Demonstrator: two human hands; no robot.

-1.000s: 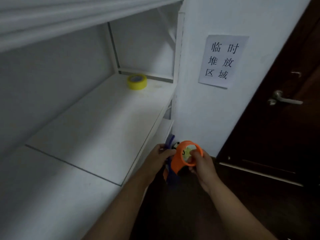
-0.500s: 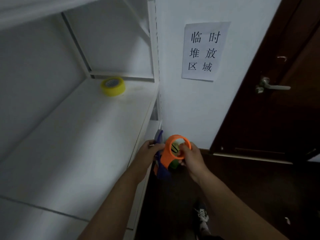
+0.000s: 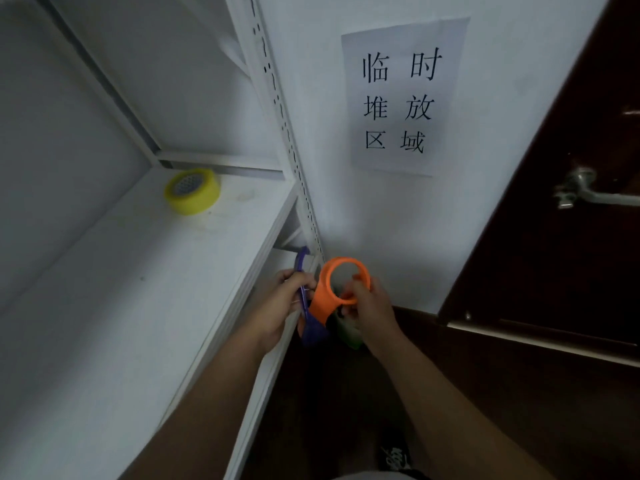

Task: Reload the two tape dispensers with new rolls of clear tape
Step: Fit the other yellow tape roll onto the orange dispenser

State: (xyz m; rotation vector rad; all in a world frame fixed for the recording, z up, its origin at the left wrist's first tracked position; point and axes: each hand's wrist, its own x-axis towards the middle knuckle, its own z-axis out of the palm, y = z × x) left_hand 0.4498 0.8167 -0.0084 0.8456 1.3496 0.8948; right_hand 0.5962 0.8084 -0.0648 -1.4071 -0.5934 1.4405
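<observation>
An orange tape dispenser (image 3: 323,294) with a round open ring is held upright in front of me, just off the shelf's front edge. My right hand (image 3: 372,308) pinches its ring on the right side. A purple tape dispenser (image 3: 304,306) stands right behind it, gripped by my left hand (image 3: 282,306). Something green (image 3: 348,332) shows under my right hand; I cannot tell what it is. A yellowish roll of tape (image 3: 192,191) lies flat at the back of the white shelf (image 3: 138,289), well away from both hands.
The shelf's perforated metal post (image 3: 282,126) rises just behind the dispensers. A paper notice (image 3: 401,98) hangs on the white wall. A dark wooden door with a metal handle (image 3: 585,190) stands at the right. A shoe (image 3: 394,459) shows on the dark floor below.
The view has swung right and down, so the shelf and roll sit further left. Both hands keep holding the dispensers, now a little lower against the post.
</observation>
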